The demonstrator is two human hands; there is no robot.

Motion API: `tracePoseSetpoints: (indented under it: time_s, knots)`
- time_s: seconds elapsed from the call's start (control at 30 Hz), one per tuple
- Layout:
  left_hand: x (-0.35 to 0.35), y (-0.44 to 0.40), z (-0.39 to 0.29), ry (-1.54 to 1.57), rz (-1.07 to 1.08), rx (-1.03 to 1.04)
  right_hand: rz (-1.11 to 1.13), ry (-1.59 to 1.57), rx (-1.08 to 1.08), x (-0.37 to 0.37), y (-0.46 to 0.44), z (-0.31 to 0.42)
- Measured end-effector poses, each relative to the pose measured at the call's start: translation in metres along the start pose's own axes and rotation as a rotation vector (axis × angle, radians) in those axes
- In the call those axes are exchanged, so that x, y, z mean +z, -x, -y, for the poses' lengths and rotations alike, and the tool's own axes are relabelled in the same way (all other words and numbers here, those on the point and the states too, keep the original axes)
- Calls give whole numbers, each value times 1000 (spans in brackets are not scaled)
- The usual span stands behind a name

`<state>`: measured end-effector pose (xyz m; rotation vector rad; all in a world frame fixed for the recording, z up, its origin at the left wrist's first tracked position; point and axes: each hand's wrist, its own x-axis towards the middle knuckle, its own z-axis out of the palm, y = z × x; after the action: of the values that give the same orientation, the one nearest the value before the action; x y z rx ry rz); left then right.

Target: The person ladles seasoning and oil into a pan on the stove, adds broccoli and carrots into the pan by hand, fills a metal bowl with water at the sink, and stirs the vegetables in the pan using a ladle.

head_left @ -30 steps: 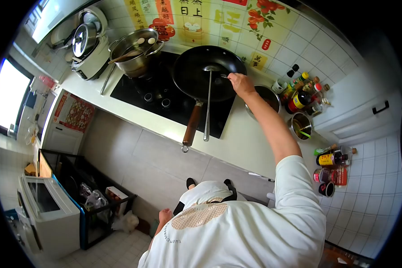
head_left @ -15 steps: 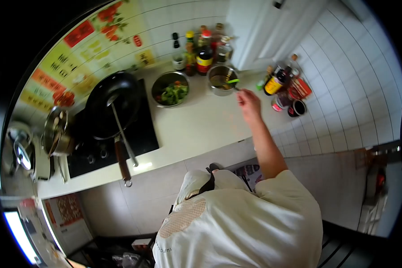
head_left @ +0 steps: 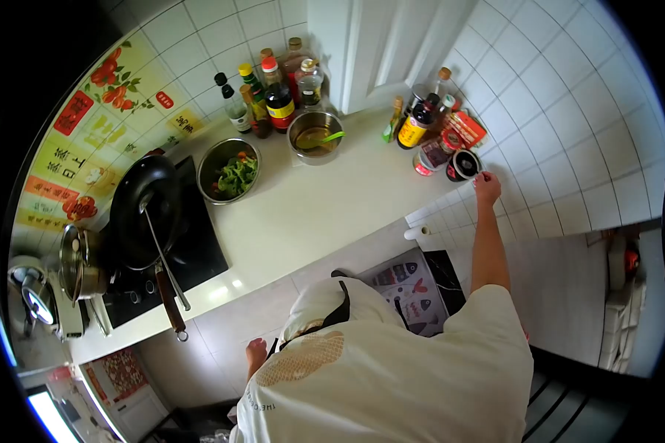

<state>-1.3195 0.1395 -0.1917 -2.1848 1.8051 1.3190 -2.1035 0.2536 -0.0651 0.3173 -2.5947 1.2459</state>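
Observation:
My right hand (head_left: 486, 188) reaches to the counter's right end, fingers closed at the near edge of a dark open-topped jar (head_left: 463, 164). What the fingertips pinch is small and partly hidden. My left hand (head_left: 256, 353) hangs low beside my body, fingers curled, with nothing visible in it. A steel pot (head_left: 293, 138) stands on the counter with a green spoon (head_left: 331, 138) leaning in brownish liquid. To its left is a steel bowl (head_left: 207, 186) of green leafy vegetables (head_left: 236, 178) with some orange-red pieces.
A black wok (head_left: 146, 214) with a long-handled ladle (head_left: 159, 251) sits on the black cooktop (head_left: 199, 258). Sauce bottles (head_left: 278, 103) stand by the back wall; more bottles (head_left: 417, 125) and a red packet (head_left: 467, 129) crowd the right end. A patterned mat (head_left: 414, 292) lies on the floor.
My right hand has moved from beside the pot's green spoon to the dark jar on the right. The spoon stays in the pot. My view has shifted right, and my left hand now shows.

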Motion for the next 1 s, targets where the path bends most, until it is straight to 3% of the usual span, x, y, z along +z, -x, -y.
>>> tracePoseSetpoints:
  time_s: [0.13, 0.2, 0.23, 0.3, 0.37, 0.4, 0.43, 0.5, 0.53, 0.6, 0.63, 0.73, 1.0]
  knots:
    - [5, 8, -21, 59, -58, -102, 227, 135, 72, 17, -21, -15]
    - [8, 14, -21, 77, -54, -150, 12, 439, -135, -1, -5, 20]
    - [10, 18, -22, 93, -73, -98, 24, 430, -144, -8, 5, 39]
    - [12, 29, -43, 128, -109, -55, -87, 500, -367, -7, 17, 75]
    - [9, 42, -69, 103, -75, 13, 236, -90, -380, 53, 33, 72]
    - [14, 39, -74, 115, -64, 53, 487, -223, -269, 87, 53, 80]
    - [15, 39, -91, 131, -49, 86, 671, -107, -209, 102, 80, 121]
    - [12, 36, -128, 151, -75, 262, 1062, -383, 264, 141, 114, 173]
    - [0, 46, -170, 243, -30, 197, 1106, -389, 244, 161, 119, 184]
    - [-7, 47, -205, 241, -102, 385, 1175, -587, 542, 203, 133, 198]
    - [-20, 58, -236, 294, -44, 334, 1217, -588, 524, 215, 138, 205]
    - [-32, 67, -270, 310, -42, 355, 1146, -571, 687, 235, 139, 213]
    - [-63, 81, -325, 340, 6, 388, 1060, -580, 550, 243, 135, 214]
